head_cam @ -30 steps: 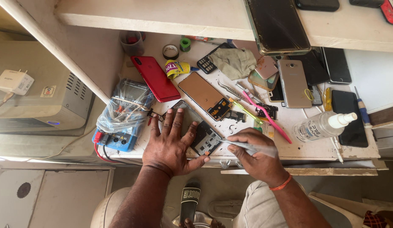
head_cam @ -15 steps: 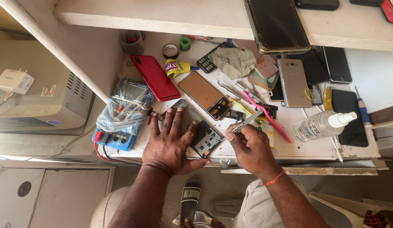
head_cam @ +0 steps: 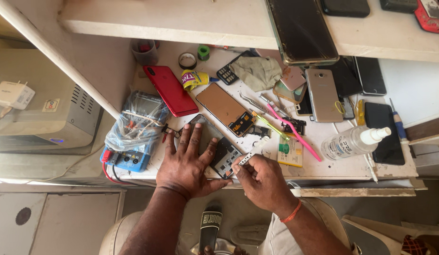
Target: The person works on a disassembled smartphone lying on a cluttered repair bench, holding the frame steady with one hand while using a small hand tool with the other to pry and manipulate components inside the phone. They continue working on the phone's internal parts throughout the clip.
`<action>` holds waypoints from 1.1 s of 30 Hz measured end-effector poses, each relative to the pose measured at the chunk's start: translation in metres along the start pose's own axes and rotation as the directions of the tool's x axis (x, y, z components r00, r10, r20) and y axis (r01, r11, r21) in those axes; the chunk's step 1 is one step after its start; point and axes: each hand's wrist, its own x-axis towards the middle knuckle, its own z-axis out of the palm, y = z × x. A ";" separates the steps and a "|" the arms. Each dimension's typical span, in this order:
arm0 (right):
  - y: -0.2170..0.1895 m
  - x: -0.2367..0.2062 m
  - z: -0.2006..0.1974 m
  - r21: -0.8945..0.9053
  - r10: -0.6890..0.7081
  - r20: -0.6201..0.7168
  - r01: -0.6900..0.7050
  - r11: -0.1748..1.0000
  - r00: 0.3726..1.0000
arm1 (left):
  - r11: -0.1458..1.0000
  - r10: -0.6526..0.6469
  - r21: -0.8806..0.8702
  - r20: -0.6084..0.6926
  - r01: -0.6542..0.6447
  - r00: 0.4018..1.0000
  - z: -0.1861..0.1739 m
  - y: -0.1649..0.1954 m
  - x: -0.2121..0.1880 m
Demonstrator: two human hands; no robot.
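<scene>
Low in the frame's centre, the left hand (head_cam: 187, 163) lies flat, fingers spread, pressing an opened phone (head_cam: 218, 150) onto the table (head_cam: 323, 167). The right hand (head_cam: 261, 182) pinches a small white tool (head_cam: 246, 158) beside it. A yellow-green card (head_cam: 290, 152) lies just right.

The opened phone (head_cam: 218, 150) is lying on the table (head_cam: 342, 166) at its near edge, with the left hand (head_cam: 187, 163) resting flat on it and the right hand (head_cam: 263, 182) sitting just right of it. A bagged meter (head_cam: 132, 133) is lying to the left. A loose screen panel (head_cam: 227, 109) is lying behind the phone, a spray bottle (head_cam: 352, 141) well to the right. A large phone (head_cam: 302, 29) is overhanging the shelf (head_cam: 181, 23) above.
</scene>
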 end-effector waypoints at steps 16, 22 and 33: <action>0.008 -0.002 -0.006 -0.052 0.046 -0.076 -0.050 0.997 0.996 | 1.000 -0.007 -0.002 0.013 0.007 1.000 0.000 -0.003 -0.004; 0.005 -0.001 -0.006 -0.037 0.024 -0.077 -0.027 0.999 0.997 | 1.000 -0.014 0.001 0.018 0.014 1.000 -0.001 -0.002 -0.003; 0.011 -0.002 -0.004 0.123 -0.002 -0.061 0.009 0.992 0.998 | 1.000 -0.012 -0.005 0.037 0.012 0.999 -0.002 -0.004 -0.003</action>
